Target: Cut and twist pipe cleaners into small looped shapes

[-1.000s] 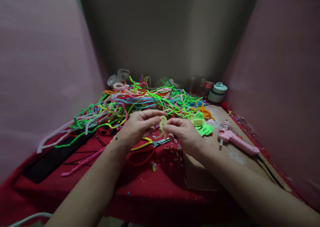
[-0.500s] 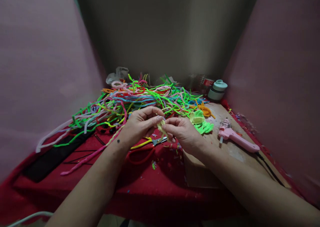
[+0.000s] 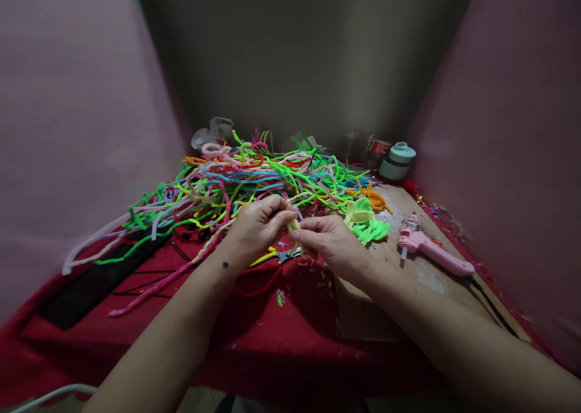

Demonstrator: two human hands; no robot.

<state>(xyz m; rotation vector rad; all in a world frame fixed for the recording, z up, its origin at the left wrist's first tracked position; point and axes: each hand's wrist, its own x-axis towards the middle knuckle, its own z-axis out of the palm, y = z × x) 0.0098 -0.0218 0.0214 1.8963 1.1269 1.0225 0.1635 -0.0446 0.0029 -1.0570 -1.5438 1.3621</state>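
A pale yellow pipe cleaner [image 3: 294, 225] is pinched between my two hands, bent into a small piece mostly covered by the fingers. My left hand [image 3: 261, 222] grips its upper left side between thumb and fingertips. From the right, my right hand [image 3: 333, 243] is closed on the same piece, thumb on top. Below them on the red cloth lies a pair of scissors [image 3: 267, 257] with yellow and red handles, its blades partly hidden by the hands. To the right of my right hand rest bright green and pale yellow pipe cleaner shapes [image 3: 370, 228].
A large tangle of coloured pipe cleaners [image 3: 272, 174] spreads across the back of the red cloth [image 3: 272, 340]. On the cardboard [image 3: 426, 286] at right lies a pink glue gun [image 3: 431, 252] with a black cord. A light green jar [image 3: 397, 161] stands behind it.
The fingers have drawn closer around the pale yellow pipe cleaner, so less of it shows. My left wrist has shifted slightly right. The surrounding view has moved a little.
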